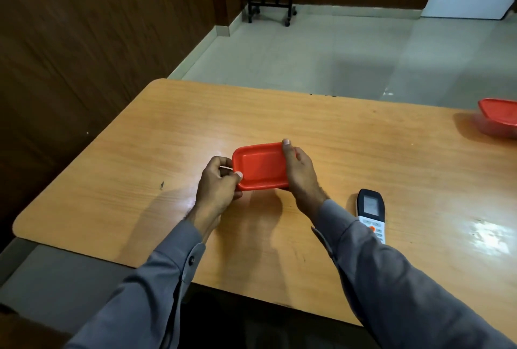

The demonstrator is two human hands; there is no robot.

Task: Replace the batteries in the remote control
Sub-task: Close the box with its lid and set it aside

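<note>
Both hands hold a red lidded box: left hand (pixel 216 180) pinches its lid (pixel 261 166) edge, right hand (pixel 298 171) clasps the far side. Remote control (pixel 371 214) lies on the worktop (pixel 363 138), beside the right sleeve. Contents unseen, possibly batteries; a sudden lid release could scatter them.

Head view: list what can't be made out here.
- Red box: contents hidden by its lid and both hands, left hand, right hand.
- Remote: lower end covered by the right sleeve; button labels too small.
- Second red box: cut off by the right edge.
- Batteries: none visible.
</note>
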